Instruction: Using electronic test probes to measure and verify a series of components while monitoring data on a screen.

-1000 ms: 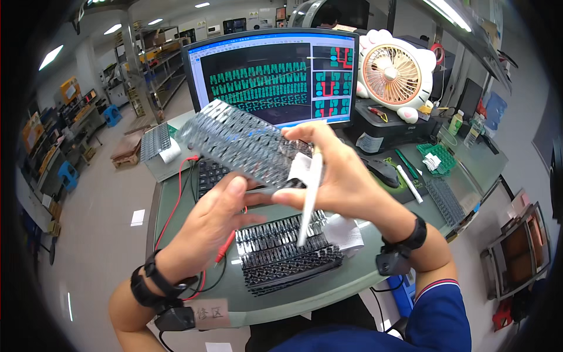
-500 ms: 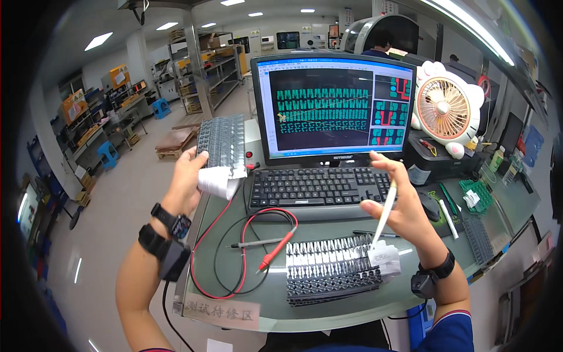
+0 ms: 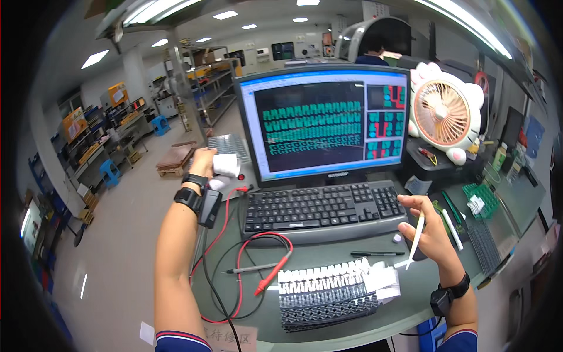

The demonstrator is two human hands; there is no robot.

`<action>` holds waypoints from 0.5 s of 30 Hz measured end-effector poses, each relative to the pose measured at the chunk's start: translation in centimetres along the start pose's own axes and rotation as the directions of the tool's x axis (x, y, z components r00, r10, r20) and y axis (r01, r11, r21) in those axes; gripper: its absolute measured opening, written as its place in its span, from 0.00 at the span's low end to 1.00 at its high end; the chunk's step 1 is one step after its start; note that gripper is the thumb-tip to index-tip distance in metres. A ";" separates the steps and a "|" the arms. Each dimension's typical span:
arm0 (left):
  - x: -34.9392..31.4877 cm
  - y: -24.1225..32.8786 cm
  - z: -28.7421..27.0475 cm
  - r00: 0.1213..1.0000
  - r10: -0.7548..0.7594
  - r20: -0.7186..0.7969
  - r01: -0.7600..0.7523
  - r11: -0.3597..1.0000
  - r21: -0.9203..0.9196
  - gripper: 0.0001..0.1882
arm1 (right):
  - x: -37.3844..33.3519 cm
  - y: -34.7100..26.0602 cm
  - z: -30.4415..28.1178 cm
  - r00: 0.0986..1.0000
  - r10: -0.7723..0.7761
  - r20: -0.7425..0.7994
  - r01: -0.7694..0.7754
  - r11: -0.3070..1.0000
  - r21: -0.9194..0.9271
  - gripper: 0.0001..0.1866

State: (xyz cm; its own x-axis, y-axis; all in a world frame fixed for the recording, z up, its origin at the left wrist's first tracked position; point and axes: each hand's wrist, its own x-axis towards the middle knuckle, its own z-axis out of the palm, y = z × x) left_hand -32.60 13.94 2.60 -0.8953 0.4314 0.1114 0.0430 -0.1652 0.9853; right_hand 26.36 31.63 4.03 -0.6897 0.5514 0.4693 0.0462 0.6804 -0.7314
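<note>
My left hand (image 3: pixel 204 163) reaches far out at the left of the monitor, its fingers closed at the near edge of a grey panel of small repeated parts (image 3: pixel 230 144). A curled white paper label strip (image 3: pixel 226 165) hangs beside that hand. In my right hand (image 3: pixel 428 226) a slim cream-white pointed stick (image 3: pixel 416 239) is held between thumb and fingers, tip down, above the bench right of the keyboard. A stack of similar dark and silver panels (image 3: pixel 326 300) lies at the front, with white paper labels (image 3: pixel 384 281) at its right end.
A red test probe (image 3: pixel 272 276) and a grey probe (image 3: pixel 252 268) lie with looped leads left of the stack. A black pen (image 3: pixel 377 254) lies behind it. The keyboard (image 3: pixel 322 205), lit monitor (image 3: pixel 311 126) and white fan (image 3: pixel 444 111) stand beyond; a green basket (image 3: pixel 481 199) sits right.
My left hand has carried its panel forward and lowered it beside the monitor. My right hand, with the stick, has moved right, off the panel stack. The view has shifted.
</note>
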 end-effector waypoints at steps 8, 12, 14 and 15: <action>-4.8 6.7 -1.9 0.988 0.127 0.089 -0.155 0.782 0.603 0.19 | -2.5 1.5 -2.1 0.916 0.030 0.401 -0.067 0.994 0.081 0.18; -15.7 8.6 3.1 0.836 0.375 0.401 -0.548 0.605 0.577 0.15 | -4.1 2.5 -2.3 0.832 0.021 0.555 -0.080 0.993 0.082 0.20; -24.4 10.1 6.6 0.770 0.212 0.602 -0.547 0.705 0.452 0.10 | -4.7 2.7 -2.1 0.829 0.010 0.560 -0.062 0.995 0.073 0.20; -27.9 9.6 8.2 0.732 0.153 0.664 -0.554 0.700 0.449 0.12 | -5.0 2.8 -2.0 0.824 0.003 0.567 -0.043 0.997 0.058 0.20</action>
State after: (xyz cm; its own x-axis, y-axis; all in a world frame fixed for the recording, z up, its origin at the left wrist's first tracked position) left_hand -3.53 7.59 10.04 -0.3537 0.8797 0.3179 0.7258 0.0438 0.6865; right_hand 31.40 31.77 0.59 -0.9776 0.1825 0.1045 0.0337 0.6265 -0.7787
